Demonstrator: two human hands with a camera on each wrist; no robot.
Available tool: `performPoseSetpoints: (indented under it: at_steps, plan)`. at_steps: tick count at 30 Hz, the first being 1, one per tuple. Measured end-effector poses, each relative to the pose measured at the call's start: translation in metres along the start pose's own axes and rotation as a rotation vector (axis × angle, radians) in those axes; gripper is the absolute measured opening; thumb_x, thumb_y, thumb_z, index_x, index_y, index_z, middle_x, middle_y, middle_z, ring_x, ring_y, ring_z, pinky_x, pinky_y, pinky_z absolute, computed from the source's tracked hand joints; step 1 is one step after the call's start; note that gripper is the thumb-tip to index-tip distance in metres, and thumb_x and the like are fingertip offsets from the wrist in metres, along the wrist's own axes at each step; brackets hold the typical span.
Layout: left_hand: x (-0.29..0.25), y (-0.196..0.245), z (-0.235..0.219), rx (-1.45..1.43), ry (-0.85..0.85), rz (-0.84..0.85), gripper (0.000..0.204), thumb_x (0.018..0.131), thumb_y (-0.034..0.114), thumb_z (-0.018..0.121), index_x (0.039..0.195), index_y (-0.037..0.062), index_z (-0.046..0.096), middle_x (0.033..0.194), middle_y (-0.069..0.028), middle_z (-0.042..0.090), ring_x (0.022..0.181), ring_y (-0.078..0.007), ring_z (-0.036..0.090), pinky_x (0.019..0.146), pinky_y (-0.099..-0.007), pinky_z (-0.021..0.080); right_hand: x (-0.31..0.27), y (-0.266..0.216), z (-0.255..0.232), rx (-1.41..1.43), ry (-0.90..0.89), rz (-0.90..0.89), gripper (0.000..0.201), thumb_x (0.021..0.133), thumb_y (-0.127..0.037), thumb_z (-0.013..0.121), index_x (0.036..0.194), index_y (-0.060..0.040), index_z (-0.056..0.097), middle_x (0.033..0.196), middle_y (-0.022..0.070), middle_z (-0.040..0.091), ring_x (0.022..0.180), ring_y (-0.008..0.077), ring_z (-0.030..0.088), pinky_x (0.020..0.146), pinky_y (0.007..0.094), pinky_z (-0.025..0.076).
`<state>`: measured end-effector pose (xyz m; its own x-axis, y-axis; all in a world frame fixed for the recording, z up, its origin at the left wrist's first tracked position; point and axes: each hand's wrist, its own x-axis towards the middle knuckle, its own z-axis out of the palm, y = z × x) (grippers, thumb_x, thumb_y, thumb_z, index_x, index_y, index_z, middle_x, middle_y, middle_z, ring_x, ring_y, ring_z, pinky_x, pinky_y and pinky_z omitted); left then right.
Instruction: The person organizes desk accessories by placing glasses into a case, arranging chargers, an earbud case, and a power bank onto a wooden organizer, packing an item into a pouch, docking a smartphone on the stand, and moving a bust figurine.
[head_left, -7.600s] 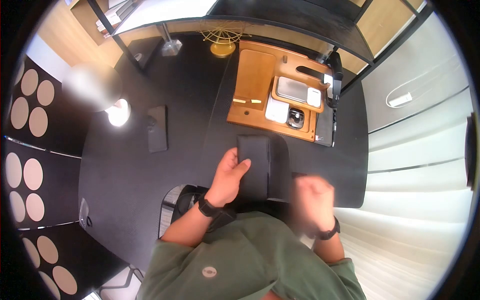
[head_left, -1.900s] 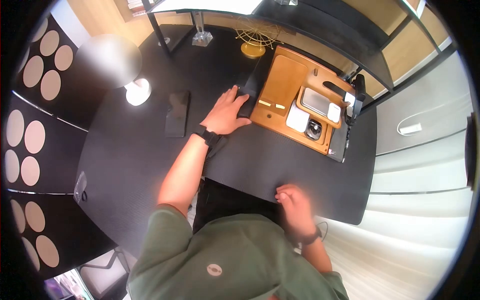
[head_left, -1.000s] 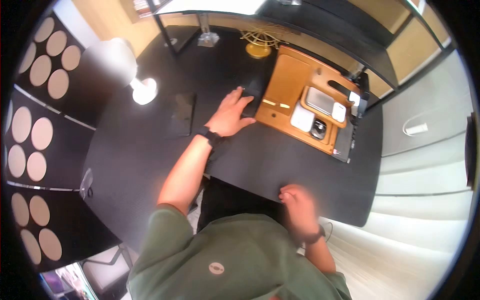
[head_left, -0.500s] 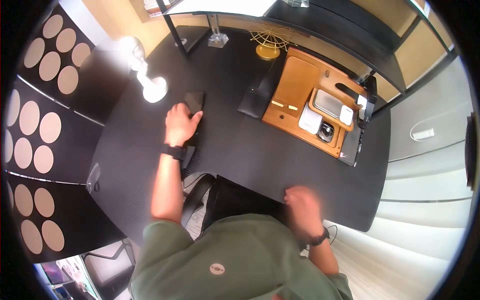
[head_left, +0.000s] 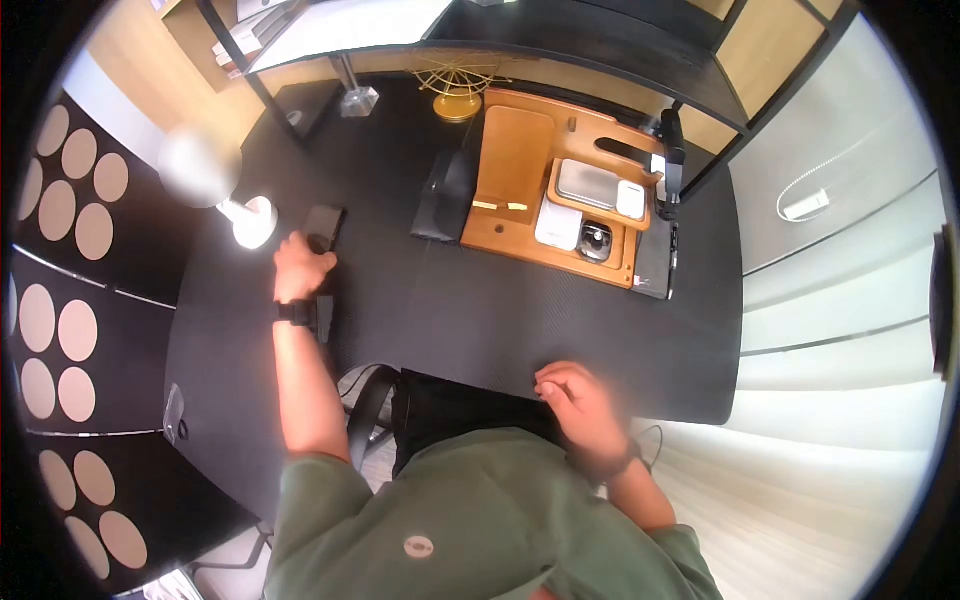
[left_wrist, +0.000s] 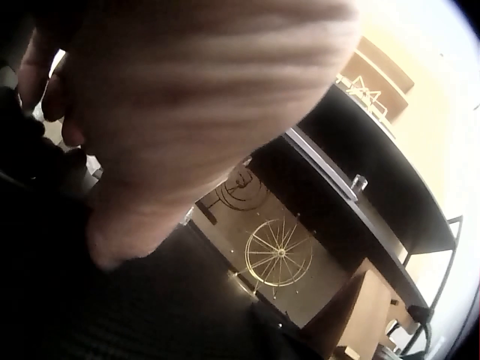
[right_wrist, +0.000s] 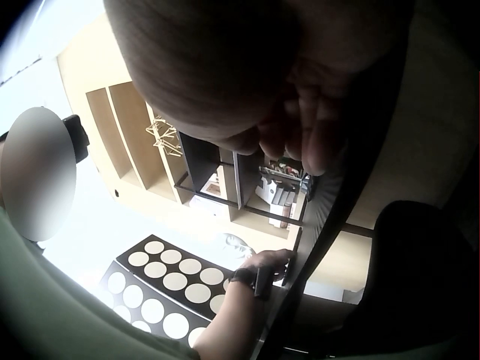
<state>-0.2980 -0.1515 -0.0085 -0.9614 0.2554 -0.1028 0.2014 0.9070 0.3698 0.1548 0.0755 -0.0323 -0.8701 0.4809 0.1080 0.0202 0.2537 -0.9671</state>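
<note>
My left hand [head_left: 303,268] is at the left of the desk, spanning the near part of a dark flat slab that looks like a phone [head_left: 326,222]. Its thumb lies along the slab's right side and its fingers are at the left side; the near end is hidden under the hand. In the left wrist view the palm [left_wrist: 210,97] covers what the fingers hold. Loosely curled, my right hand [head_left: 582,405] rests by the desk's front edge with nothing in it. A black folding case [head_left: 443,205] lies flat in the middle, against the wooden organizer.
The wooden organizer [head_left: 515,150] holds a silver case, white boxes and a round dark item. A white lamp [head_left: 255,222] stands left of the left hand. Behind are a gold wheel ornament [head_left: 457,103] and a raised shelf [head_left: 590,40]. A chair [head_left: 372,405] is tucked at the front.
The left hand held the black case earlier, pressed it down beside the organizer, then let go and moved left onto the phone-like slab, which now tilts slightly. The right hand stayed near the edge.
</note>
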Motion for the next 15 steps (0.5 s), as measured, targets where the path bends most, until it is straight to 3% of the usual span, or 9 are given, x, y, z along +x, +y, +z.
performPoseSetpoints:
  at_steps: [6,8,9,11,12,14,15]
  plan:
    - [0.004,-0.01,0.004,0.126,0.26,0.003,0.072,0.081,0.043,0.097,0.135,0.0045,0.068,0.133,-0.0229,0.072,0.133,-0.0442,0.062,0.115,-0.0522,0.051,0.001,-0.001,-0.001,-0.01,-0.016,-0.011,0.01,0.108,-0.006,0.074,0.113,0.0018,0.075,0.119,0.0126,0.077,0.089,0.0162,0.071,0.081,0.0307,0.058]
    - [0.013,-0.022,0.007,-0.076,0.188,0.075,0.077,0.079,0.045,0.098,0.133,0.0002,0.066,0.134,-0.0256,0.072,0.129,-0.0436,0.065,0.112,-0.0539,0.053,0.002,0.0,-0.002,-0.026,-0.03,-0.013,0.009,0.108,-0.006,0.074,0.113,0.0016,0.075,0.119,0.0127,0.077,0.089,0.0166,0.071,0.081,0.0309,0.059]
    - [0.019,-0.025,0.007,-0.075,0.19,0.072,0.077,0.079,0.045,0.098,0.133,0.0002,0.066,0.134,-0.0256,0.072,0.129,-0.0436,0.065,0.112,-0.0539,0.053,0.002,0.0,-0.002,-0.029,-0.032,-0.02,0.009,0.108,-0.006,0.074,0.113,0.0014,0.075,0.119,0.0125,0.077,0.09,0.0172,0.071,0.081,0.031,0.059]
    - [0.03,-0.029,0.005,-0.08,0.031,0.057,0.081,0.077,0.044,0.1,0.131,-0.005,0.064,0.134,-0.0312,0.071,0.126,-0.0448,0.069,0.109,-0.054,0.056,0.002,-0.001,-0.002,-0.034,-0.038,-0.028,0.009,0.108,-0.006,0.074,0.113,0.0013,0.075,0.119,0.0123,0.077,0.09,0.0177,0.072,0.081,0.0311,0.059]
    - [0.025,-0.015,-0.004,-0.08,0.035,0.052,0.081,0.077,0.044,0.1,0.131,-0.005,0.064,0.134,-0.0312,0.071,0.126,-0.0448,0.069,0.109,-0.054,0.056,0.002,0.0,-0.002,-0.026,-0.035,-0.03,0.009,0.107,-0.006,0.074,0.112,0.0013,0.075,0.119,0.0122,0.077,0.091,0.0181,0.072,0.081,0.0314,0.059]
    - [0.013,0.012,-0.021,-0.119,-0.159,0.017,0.086,0.076,0.04,0.101,0.133,-0.0098,0.061,0.131,-0.0361,0.072,0.124,-0.0477,0.071,0.108,-0.0526,0.057,0.003,0.002,-0.002,-0.011,-0.04,-0.041,0.009,0.107,-0.006,0.074,0.112,0.0013,0.075,0.119,0.0121,0.077,0.092,0.0186,0.072,0.081,0.0316,0.059]
    - [0.007,0.011,-0.011,-0.049,0.006,0.147,0.086,0.078,0.033,0.101,0.139,-0.0103,0.059,0.13,-0.0356,0.073,0.128,-0.0475,0.071,0.11,-0.0493,0.056,0.003,0.003,-0.002,-0.052,-0.031,-0.047,0.009,0.107,-0.006,0.074,0.112,0.0013,0.075,0.118,0.0121,0.077,0.092,0.0189,0.072,0.081,0.0318,0.059]
